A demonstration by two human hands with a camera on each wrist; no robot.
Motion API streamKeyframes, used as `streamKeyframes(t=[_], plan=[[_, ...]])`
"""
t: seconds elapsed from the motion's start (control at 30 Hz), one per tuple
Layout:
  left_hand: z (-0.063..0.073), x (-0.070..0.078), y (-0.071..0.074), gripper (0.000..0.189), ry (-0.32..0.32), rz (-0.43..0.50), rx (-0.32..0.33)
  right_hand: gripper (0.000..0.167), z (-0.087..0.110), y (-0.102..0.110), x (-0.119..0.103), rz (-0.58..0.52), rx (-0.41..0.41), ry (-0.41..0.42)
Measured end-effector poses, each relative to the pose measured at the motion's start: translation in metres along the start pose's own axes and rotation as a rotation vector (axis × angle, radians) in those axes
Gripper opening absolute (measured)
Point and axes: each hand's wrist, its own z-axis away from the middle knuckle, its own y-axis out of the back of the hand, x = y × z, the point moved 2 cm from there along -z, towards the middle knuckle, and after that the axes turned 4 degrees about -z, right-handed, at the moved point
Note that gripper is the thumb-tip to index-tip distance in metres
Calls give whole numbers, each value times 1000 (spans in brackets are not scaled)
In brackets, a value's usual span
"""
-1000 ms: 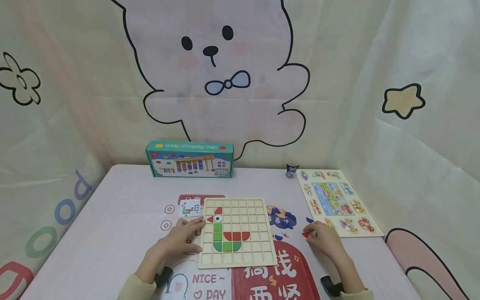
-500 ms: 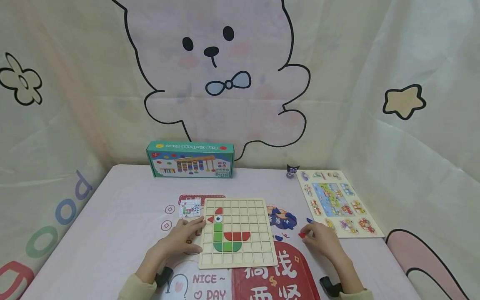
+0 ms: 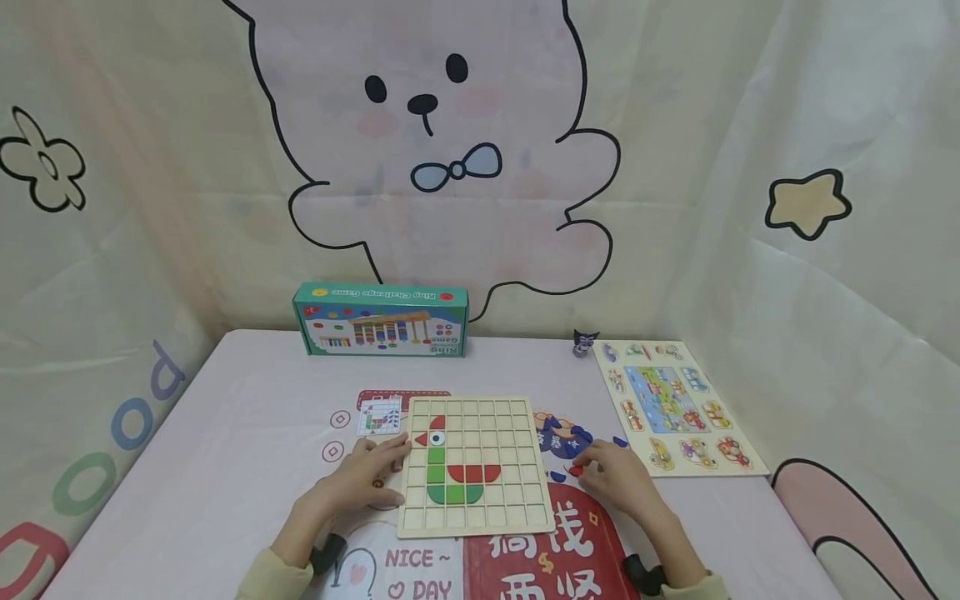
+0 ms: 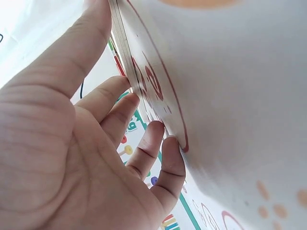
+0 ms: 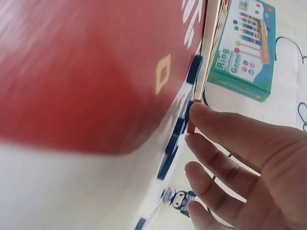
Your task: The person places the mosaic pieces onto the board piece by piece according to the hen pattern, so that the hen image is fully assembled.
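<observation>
A wooden grid board [image 3: 517,508] lies mid-table, bearing a bird figure of coloured tiles: a red crest and beak, an eye tile [image 3: 437,437], a green neck [image 3: 436,464], a red row [image 3: 473,473] and a green base [image 3: 454,493]. Along its left edge rests my left hand [image 3: 360,479], fingers spread and fingertips at the edge; the left wrist view has this hand [image 4: 96,143] close up. Off the board's right side, my right hand [image 3: 615,479] pinches a small red tile [image 5: 192,125] between thumb and index finger. Dark blue tiles [image 3: 557,477] lie near it.
A pattern card [image 3: 379,415] sits at the board's upper left. Behind stands a green game box [image 3: 381,321]. A small purple figurine [image 3: 583,342] and a picture puzzle board [image 3: 720,454] occupy the right back. Another blue tile [image 3: 619,442] lies beside the puzzle board.
My right hand has moved left toward the grid board with the red tile, away from the puzzle board. My left hand has stayed at the board's edge.
</observation>
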Motion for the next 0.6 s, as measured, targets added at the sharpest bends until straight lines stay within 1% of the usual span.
streamKeyframes(t=[0.13, 0.23, 0.43, 0.6], plan=[[1, 2, 0, 77, 15, 5, -2, 10, -1, -5, -8, 2, 10, 35], [2, 3, 1, 77, 21, 10, -2, 10, -2, -8, -18, 34, 27, 112], [2, 4, 2, 77, 1, 2, 2, 11, -3, -11, -39, 69, 75, 293], [2, 4, 2, 77, -9, -3, 3, 12, -4, -14, -54, 67, 48, 366]])
